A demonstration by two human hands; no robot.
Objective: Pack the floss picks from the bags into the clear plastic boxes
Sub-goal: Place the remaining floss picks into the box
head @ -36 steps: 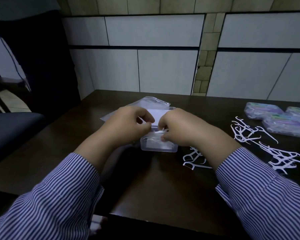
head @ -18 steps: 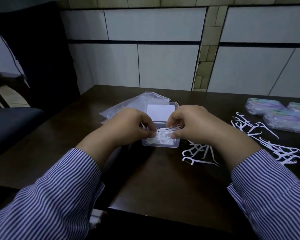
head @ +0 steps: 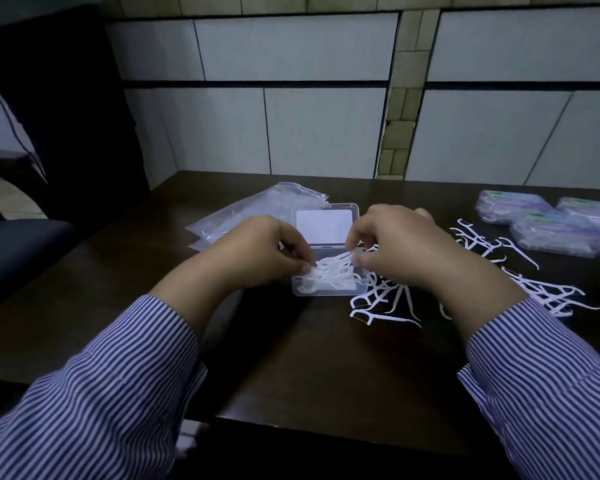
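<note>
A clear box [head: 328, 289] sits on the dark table [head: 291, 358] about midway between its left and right edges, nearer the far edge than the near one, with its long axis running left to right. Its lid [head: 324, 223] is hinged at the back and stands open, tilted toward the far edge, a white label showing through it. Both hands meet over the box, and between them they hold a bunch of white picks [head: 333, 270] just above its opening. The left hand [head: 257, 251] pinches the left end of the bunch with curled fingertips, and the right hand [head: 399, 247] pinches the right end between thumb and forefinger, its other fingers curled above. The bunch lies roughly along the box's long axis, rising slightly toward the right; the stems point right, while which way each head faces cannot be told in the tangle. A few picks already lie inside the box. Loose picks [head: 385, 303] are scattered on the table just right of the box, their stems fanning toward the near edge, and another spread [head: 534, 278] stretches toward the right edge. Clear bags [head: 253, 211] lie flat behind and left of the box, near the far edge. Filled boxes [head: 555, 226] with purple labels cluster at the far right corner. Striped sleeves [head: 94, 393] cover both forearms.
</note>
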